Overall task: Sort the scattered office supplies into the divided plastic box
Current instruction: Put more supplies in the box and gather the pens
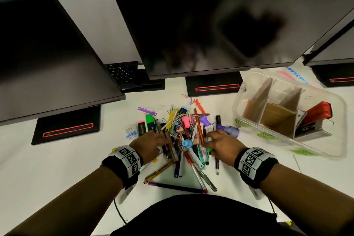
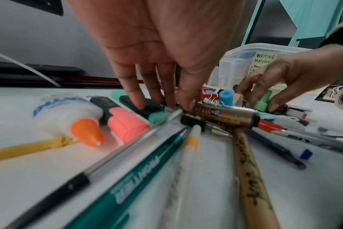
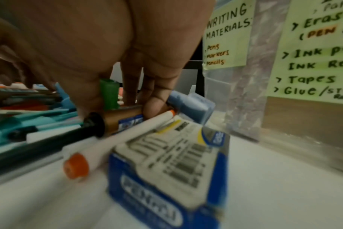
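A heap of pens, markers, highlighters and paper clips (image 1: 183, 132) lies on the white desk. My left hand (image 1: 162, 140) rests on its left side, with straight fingers (image 2: 139, 100) pressing on a dark teal highlighter and the pens beside it. My right hand (image 1: 207, 142) arches over the right side. A green highlighter (image 2: 261, 100) stands upright between its thumb and fingers (image 3: 109, 94). One fingertip (image 3: 153, 108) presses on a brown marker (image 3: 123, 117). The clear divided box (image 1: 239, 101) stands to the right, with cardboard dividers and green labels (image 3: 227, 35).
A red stapler (image 1: 318, 113) and a staple box lie in the box's right compartment. A glue bottle (image 2: 65, 111) and a pink highlighter (image 2: 125, 124) lie left of the heap. A blue carton (image 3: 166, 170) lies by my right hand. Dark monitors (image 1: 210, 25) overhang the back of the desk.
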### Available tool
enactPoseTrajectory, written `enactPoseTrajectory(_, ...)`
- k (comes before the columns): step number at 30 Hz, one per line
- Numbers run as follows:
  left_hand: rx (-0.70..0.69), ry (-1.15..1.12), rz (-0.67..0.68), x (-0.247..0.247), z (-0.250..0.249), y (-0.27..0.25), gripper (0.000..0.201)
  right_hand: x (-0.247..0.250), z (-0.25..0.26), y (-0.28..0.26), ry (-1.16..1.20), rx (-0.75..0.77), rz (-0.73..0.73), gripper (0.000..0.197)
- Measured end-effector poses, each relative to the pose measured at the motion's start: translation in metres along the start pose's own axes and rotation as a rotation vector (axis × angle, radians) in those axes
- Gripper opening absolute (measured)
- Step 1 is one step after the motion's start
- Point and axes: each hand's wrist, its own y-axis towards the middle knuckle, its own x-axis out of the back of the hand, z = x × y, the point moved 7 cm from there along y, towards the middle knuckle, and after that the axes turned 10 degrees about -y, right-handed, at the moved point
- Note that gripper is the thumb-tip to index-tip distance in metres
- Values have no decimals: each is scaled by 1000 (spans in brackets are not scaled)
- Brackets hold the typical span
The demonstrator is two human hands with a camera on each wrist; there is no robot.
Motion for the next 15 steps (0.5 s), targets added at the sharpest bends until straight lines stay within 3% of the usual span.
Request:
enactPoseTrajectory(4, 15, -69, -35, 1, 5, -1, 49, 7, -14, -1, 52, -85, -64, 44)
enactPoseTrajectory(7, 47, -106, -202, 16, 16, -1, 37, 16, -22, -6, 85, -156, -201, 38)
enactPoseTrajectory(11, 337, -177, -397, 38, 56, -12, 38, 6, -41, -11, 129, -362, -161, 48)
enactPoseTrajectory(15, 649, -245, -266, 32, 88, -24, 56, -4, -43, -16, 116, -497, -46, 49)
